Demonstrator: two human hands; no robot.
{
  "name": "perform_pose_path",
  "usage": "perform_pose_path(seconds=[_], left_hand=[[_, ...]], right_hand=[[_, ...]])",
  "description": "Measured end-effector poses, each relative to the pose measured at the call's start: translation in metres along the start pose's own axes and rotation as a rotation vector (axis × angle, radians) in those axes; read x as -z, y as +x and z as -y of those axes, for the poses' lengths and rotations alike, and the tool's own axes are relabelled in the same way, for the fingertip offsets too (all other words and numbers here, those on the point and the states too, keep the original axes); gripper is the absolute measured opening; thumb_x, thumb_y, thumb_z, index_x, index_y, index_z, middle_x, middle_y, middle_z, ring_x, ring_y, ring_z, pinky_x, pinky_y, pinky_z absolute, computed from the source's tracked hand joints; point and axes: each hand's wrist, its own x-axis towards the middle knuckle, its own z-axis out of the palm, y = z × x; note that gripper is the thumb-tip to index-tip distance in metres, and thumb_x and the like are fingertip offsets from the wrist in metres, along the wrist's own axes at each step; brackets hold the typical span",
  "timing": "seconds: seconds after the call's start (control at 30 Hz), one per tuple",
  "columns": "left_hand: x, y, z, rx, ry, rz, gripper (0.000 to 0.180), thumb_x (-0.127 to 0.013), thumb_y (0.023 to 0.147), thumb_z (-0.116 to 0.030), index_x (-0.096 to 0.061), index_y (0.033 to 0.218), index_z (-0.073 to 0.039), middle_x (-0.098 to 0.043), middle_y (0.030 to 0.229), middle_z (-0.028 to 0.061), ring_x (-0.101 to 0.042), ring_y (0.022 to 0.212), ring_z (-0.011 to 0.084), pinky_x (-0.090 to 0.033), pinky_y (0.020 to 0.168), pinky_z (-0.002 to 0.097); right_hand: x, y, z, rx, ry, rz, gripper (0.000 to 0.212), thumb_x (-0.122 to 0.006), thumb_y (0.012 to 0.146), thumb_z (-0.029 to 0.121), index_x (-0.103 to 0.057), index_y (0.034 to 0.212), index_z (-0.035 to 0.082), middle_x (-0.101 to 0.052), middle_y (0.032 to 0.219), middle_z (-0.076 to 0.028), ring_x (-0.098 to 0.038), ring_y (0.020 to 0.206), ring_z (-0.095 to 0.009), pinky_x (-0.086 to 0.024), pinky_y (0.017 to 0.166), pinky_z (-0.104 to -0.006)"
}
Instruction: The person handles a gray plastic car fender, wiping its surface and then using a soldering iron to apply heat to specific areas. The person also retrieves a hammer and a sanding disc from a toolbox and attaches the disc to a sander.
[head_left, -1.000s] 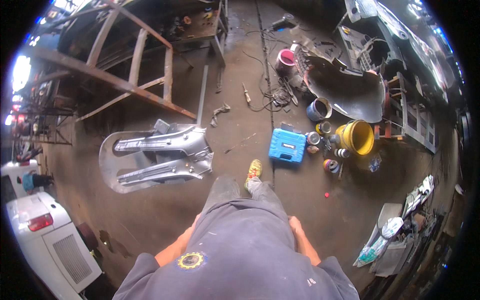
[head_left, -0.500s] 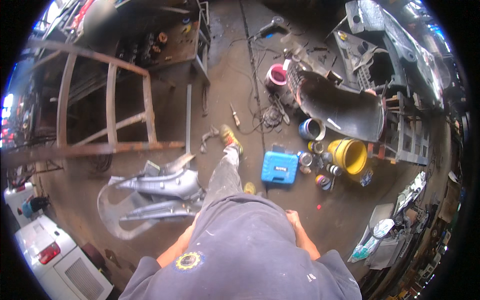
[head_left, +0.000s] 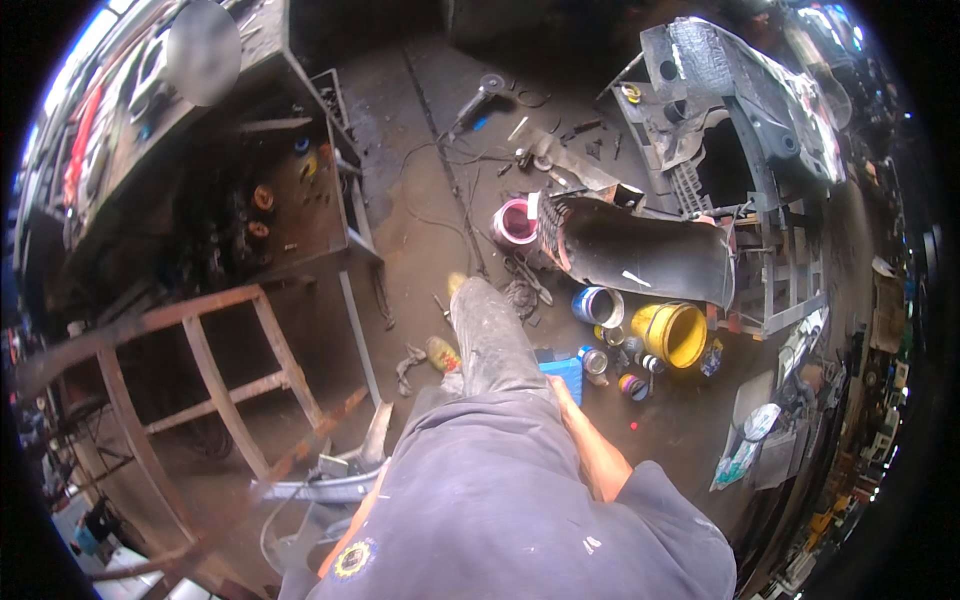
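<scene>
My right hand (head_left: pixel 558 388) hangs beside my right thigh, just in front of the blue plastic case (head_left: pixel 566 378) on the floor. Its fingers are hidden, and no held thing shows. Of my left arm only a strip of forearm (head_left: pixel 368 508) appears beside the shirt; the hand is mostly covered, so its fingers cannot be read. Close to that arm lies a silver-grey vehicle body panel (head_left: pixel 340 490). My right leg (head_left: pixel 495 340) is stretched forward in a stride, while the left shoe (head_left: pixel 441 354) is farther back.
A rusty metal frame (head_left: pixel 200 400) stands at the left, below a cluttered workbench (head_left: pixel 300 215). Ahead lie an angle grinder (head_left: pixel 488 88) and cables. To the right are a pink-rimmed bucket (head_left: pixel 516 222), a dark curved panel (head_left: pixel 645 245), a yellow bucket (head_left: pixel 684 335) and several cans.
I have stepped forward, my right leg swinging ahead. The view has turned, the workbench and rusty frame look nearer, and my body now covers much of the blue case.
</scene>
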Motion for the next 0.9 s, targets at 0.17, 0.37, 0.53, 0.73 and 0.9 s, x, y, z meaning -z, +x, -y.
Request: perform_pose_path(seconds=[0.17, 0.37, 0.53, 0.73, 0.9], left_hand=[[0.059, 0.038, -0.092, -0.008, 0.099, -0.003, 0.072, -0.052, 0.092, -0.048, -0.042, 0.139, 0.006, -0.045, 0.143, 0.0216, -0.04, 0.135, 0.0281, -0.033, 0.109, 0.0367], [0.059, 0.062, -0.211, 0.036, 0.038, 0.159, 0.071, -0.052, 0.092, -0.047, -0.042, 0.139, 0.006, -0.045, 0.143, 0.0216, -0.04, 0.135, 0.0281, -0.033, 0.11, 0.0367], [0.185, 0.087, -0.365, -0.08, 0.325, -0.035, 0.071, -0.053, 0.092, -0.046, -0.042, 0.139, 0.006, -0.045, 0.143, 0.0216, -0.039, 0.136, 0.0281, -0.032, 0.11, 0.0366], [0.207, 0.104, -0.549, -0.313, 0.148, -0.104, 0.069, -0.056, 0.091, -0.039, -0.039, 0.141, 0.006, -0.042, 0.145, 0.0217, -0.037, 0.137, 0.0283, -0.03, 0.112, 0.0362], [0.22, 0.102, -0.7, -0.598, 0.073, -0.034, 0.065, -0.06, 0.09, -0.029, -0.039, 0.141, 0.005, -0.04, 0.146, 0.0221, -0.04, 0.135, 0.0295, -0.032, 0.111, 0.0359]], right_hand=[[-0.02, 0.072, 0.006, -0.053, -0.127, -0.003, 0.036, -0.047, 0.088, 0.023, -0.068, 0.109, 0.002, -0.069, 0.102, -0.012, -0.065, 0.092, -0.025, -0.05, 0.084, -0.0348], [0.116, 0.24, -0.002, 0.274, -1.417, 0.208, 0.031, -0.054, 0.081, 0.016, -0.07, 0.104, 0.002, -0.07, 0.096, -0.017, -0.067, 0.089, -0.029, -0.051, 0.081, -0.0361], [-0.091, 0.18, 0.318, 0.085, -0.893, -0.095, 0.041, -0.062, 0.084, 0.03, -0.066, 0.114, 0.003, -0.068, 0.11, -0.016, -0.064, 0.105, -0.032, -0.048, 0.092, -0.0414], [-0.09, 0.225, 0.444, 0.292, -0.144, -0.177, 0.028, -0.07, 0.081, 0.024, -0.071, 0.1, 0.003, -0.065, 0.085, -0.013, -0.063, 0.074, -0.013, -0.052, 0.068, -0.0271], [-0.083, 0.293, 0.436, 0.247, -0.503, -0.255, 0.033, -0.073, 0.075, 0.026, -0.07, 0.093, -0.001, -0.069, 0.078, -0.016, -0.066, 0.074, -0.026, -0.051, 0.072, -0.0376]])
